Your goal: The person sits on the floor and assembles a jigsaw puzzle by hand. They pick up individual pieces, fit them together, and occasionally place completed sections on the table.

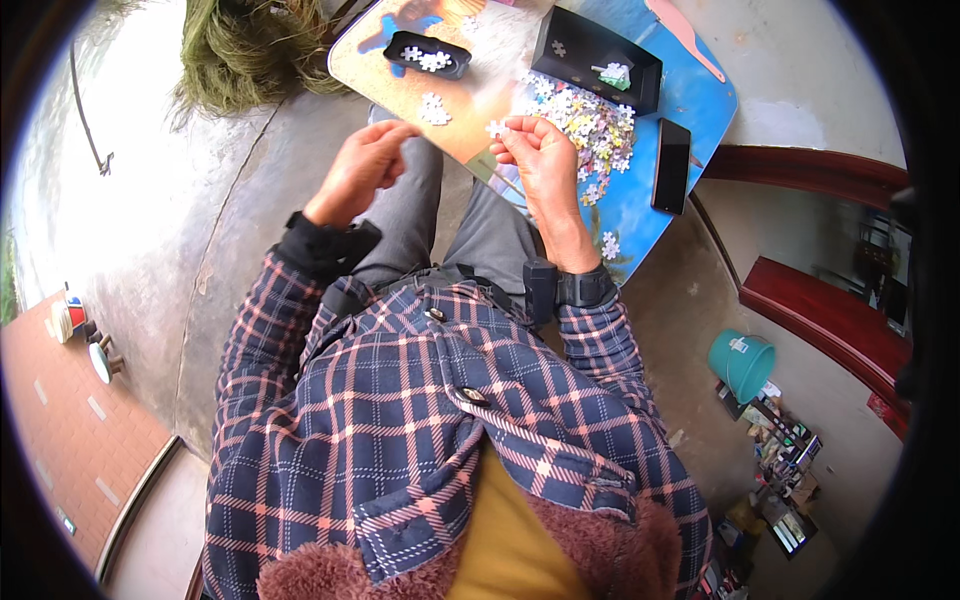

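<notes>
Between thumb and fingertips, my right hand (545,165) pinches a white jigsaw puzzle piece (495,129) above the near edge of the picture-printed table (480,110). My left hand (365,170) is closed, fingers curled, over my left knee just off the table edge; whether it holds anything is hidden. Beside my right hand spreads a heap of loose puzzle pieces (600,130). A small cluster of pieces (434,109) lies on the sandy-coloured part of the table. Farther back, a small black tray (460,68) holds several pieces.
A large black box (640,92) with a few pieces inside stands behind the heap. A dark phone (671,167) lies at the right, and a pink flat-bladed utensil (685,38) at the far right edge. One stray piece (610,245) sits near the right corner. A teal bucket (741,364) is on the floor.
</notes>
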{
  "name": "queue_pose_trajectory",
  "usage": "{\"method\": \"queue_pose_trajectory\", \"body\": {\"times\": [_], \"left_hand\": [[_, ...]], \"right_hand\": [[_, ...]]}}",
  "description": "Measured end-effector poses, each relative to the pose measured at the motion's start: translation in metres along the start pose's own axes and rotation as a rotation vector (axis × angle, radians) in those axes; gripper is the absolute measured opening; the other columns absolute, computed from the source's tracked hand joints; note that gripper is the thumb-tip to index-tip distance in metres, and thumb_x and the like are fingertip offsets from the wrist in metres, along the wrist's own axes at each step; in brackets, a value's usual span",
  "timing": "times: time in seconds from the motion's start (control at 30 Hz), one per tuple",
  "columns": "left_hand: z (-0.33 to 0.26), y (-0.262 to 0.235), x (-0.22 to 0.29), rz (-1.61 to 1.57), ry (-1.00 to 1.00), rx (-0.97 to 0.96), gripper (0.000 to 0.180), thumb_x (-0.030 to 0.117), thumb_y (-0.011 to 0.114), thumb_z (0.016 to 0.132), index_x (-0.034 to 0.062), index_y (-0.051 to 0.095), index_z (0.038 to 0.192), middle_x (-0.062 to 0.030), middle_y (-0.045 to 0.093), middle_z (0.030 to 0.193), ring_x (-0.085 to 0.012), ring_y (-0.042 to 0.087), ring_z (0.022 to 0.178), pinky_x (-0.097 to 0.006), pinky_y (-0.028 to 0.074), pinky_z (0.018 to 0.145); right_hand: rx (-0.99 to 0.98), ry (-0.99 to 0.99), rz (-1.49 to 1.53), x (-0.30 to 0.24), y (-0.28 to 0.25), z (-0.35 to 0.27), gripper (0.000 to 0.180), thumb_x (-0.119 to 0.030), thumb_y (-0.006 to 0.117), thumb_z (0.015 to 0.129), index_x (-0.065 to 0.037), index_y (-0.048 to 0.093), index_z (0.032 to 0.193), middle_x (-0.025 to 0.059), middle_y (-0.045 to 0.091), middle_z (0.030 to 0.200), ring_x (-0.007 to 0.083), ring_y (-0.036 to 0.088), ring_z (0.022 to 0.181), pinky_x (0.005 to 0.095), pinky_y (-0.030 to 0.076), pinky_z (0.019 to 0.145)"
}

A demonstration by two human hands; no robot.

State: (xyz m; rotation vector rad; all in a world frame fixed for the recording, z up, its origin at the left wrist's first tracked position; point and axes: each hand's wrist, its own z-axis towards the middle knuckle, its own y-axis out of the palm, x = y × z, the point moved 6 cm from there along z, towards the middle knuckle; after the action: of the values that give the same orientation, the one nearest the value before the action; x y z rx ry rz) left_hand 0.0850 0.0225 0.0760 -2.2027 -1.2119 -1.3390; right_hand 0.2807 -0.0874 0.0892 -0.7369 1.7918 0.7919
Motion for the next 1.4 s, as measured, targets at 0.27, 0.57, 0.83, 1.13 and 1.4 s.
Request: {"method": "queue_pose_trajectory", "body": {"times": [0.27,0.57,0.83,1.13,1.4], "left_hand": [[-0.059,-0.23,-0.183,1.308,-0.207,-0.15,0.029,0.027,0.055,0.089,0.0007,0.067,0.086,-0.0084,0.053,0.053,-0.0182,0.054,0.046,-0.035,0.045,0.046],[-0.142,-0.235,-0.326,0.754,-0.376,-0.568,0.018,0.02,0.054,0.09,0.0056,0.065,0.087,-0.0021,0.061,0.065,-0.0188,0.05,0.05,-0.029,0.036,0.043],[-0.148,-0.24,-0.346,0.659,-1.012,-0.512,0.038,0.041,0.049,0.089,0.0078,0.068,0.088,-0.0076,0.067,0.08,-0.0214,0.055,0.062,-0.035,0.043,0.057],[-0.202,-0.279,-0.435,0.396,-1.355,-0.043,0.062,0.062,0.039,0.092,0.0092,0.068,0.103,-0.0083,0.072,0.097,-0.017,0.065,0.063,-0.027,0.049,0.053],[-0.196,-0.221,-0.384,0.281,-1.29,0.093,0.057,0.066,0.045,0.087,0.0185,0.053,0.057,0.0003,0.048,0.046,-0.0112,0.03,0.032,-0.028,0.017,0.032]], "right_hand": [[0.007,-0.024,0.019,0.004,-0.019,-0.006,0.011,-0.003,0.063,0.089,0.003,0.061,0.099,0.0084,0.068,0.081,0.0116,0.064,0.068,0.0228,0.052,0.061],[-0.006,-0.019,0.0,-0.012,-0.037,-0.007,0.016,-0.002,0.062,0.089,0.005,0.06,0.103,0.01,0.068,0.084,0.0131,0.065,0.072,0.0239,0.052,0.063],[-0.186,-0.014,-0.119,-0.031,-0.015,0.04,0.009,-0.005,0.063,0.088,0.001,0.064,0.095,0.0061,0.066,0.082,0.0109,0.062,0.071,0.0235,0.051,0.065],[-0.192,-0.251,-0.52,-0.019,0.07,0.116,0.015,-0.011,0.068,0.075,-0.001,0.07,0.087,0.009,0.069,0.073,0.015,0.064,0.063,0.0293,0.05,0.06],[-0.286,-0.139,-0.416,-0.018,-0.009,0.078,0.014,-0.008,0.064,0.085,0.002,0.067,0.093,0.0033,0.066,0.078,0.0066,0.059,0.068,0.0221,0.047,0.062]]}}
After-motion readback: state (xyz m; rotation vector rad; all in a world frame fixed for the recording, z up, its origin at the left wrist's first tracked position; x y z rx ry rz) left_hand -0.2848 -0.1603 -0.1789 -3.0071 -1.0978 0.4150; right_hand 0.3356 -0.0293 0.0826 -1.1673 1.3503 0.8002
